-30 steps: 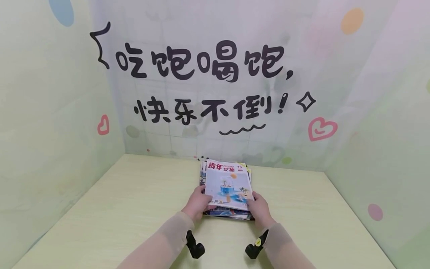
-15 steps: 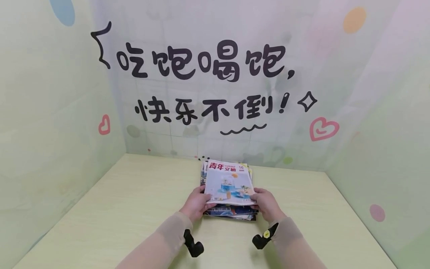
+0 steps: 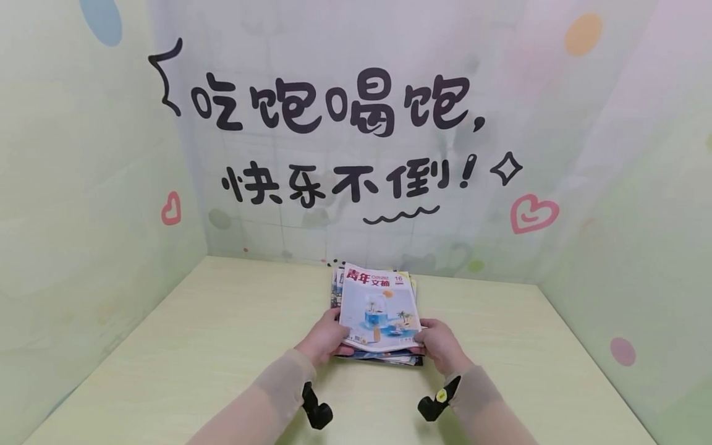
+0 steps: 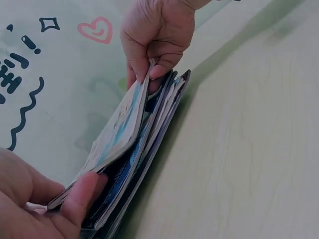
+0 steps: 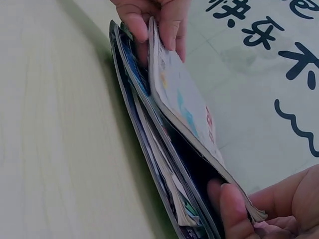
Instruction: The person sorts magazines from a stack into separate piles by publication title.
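Note:
A magazine with a pale cover and red title lies on top of a stack of magazines near the back of the table. My left hand pinches its near left corner, thumb on the cover. At the near right corner my right hand pinches it the same way. Both wrist views show the top magazine with its near edge lifted off the stack, a gap between them. Fingers of both hands reach into that gap.
The pale wooden table surrounds the stack. Behind it stands a wall with black lettering, and side walls rise at left and right. Black devices are strapped at both wrists.
Over the last second my right hand has shifted slightly to the right. The top magazine's near edge rose a little, then came lower and nearer again; both hands still grip it.

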{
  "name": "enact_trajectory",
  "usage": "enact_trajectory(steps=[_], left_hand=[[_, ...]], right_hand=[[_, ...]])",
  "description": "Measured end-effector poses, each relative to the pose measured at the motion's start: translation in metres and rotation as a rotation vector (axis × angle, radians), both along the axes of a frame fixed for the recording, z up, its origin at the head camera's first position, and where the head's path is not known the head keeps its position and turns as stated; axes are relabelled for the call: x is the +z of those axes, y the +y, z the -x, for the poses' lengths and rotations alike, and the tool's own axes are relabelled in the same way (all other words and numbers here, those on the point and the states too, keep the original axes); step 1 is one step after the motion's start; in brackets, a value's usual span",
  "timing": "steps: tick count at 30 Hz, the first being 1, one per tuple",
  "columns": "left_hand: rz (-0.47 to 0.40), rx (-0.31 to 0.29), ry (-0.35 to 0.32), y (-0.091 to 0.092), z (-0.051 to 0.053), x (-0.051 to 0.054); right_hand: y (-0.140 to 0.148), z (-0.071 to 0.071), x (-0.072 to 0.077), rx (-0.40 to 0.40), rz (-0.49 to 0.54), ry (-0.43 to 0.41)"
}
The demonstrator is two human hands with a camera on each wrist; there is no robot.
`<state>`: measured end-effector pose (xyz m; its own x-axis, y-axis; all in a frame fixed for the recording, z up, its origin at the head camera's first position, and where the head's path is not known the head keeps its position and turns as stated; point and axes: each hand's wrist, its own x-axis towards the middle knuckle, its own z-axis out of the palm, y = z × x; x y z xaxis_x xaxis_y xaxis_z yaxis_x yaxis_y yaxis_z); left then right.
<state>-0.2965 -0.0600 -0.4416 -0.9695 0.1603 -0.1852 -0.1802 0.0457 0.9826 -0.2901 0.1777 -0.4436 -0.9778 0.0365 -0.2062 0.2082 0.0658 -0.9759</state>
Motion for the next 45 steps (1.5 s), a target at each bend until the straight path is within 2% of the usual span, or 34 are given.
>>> enact_trajectory(steps=[5,11,15,19,24,30,38,43,45], left_hand=[[-0.021,0.04,0.023,-0.01,0.001,0.0],[-0.106,0.08,0.034,-0.035,0.005,0.0],[-0.109,0.12,0.04,-0.062,0.007,0.003],[-0.084,0.156,0.019,-0.092,0.008,0.006],[-0.051,0.159,-0.029,-0.128,0.008,0.009],[-0.058,0.142,-0.081,-0.17,0.008,0.012],[-0.096,0.131,-0.114,-0.208,0.009,0.006],[-0.116,0.108,-0.129,-0.221,0.008,0.0],[-0.094,0.104,-0.134,-0.223,0.009,-0.002]], right_hand=[[-0.009,-0.004,0.002,-0.028,0.026,0.024],[-0.034,-0.001,0.006,-0.031,0.075,0.056],[-0.059,0.003,0.009,0.025,0.115,0.093],[-0.085,0.01,0.01,0.077,0.186,0.092],[-0.118,0.016,0.011,0.123,0.247,0.09],[-0.154,0.024,0.014,0.162,0.271,0.024],[-0.182,0.021,0.021,0.23,0.243,-0.042],[-0.192,0.017,0.021,0.215,0.119,-0.074],[-0.196,0.015,0.021,0.195,0.06,-0.085]])
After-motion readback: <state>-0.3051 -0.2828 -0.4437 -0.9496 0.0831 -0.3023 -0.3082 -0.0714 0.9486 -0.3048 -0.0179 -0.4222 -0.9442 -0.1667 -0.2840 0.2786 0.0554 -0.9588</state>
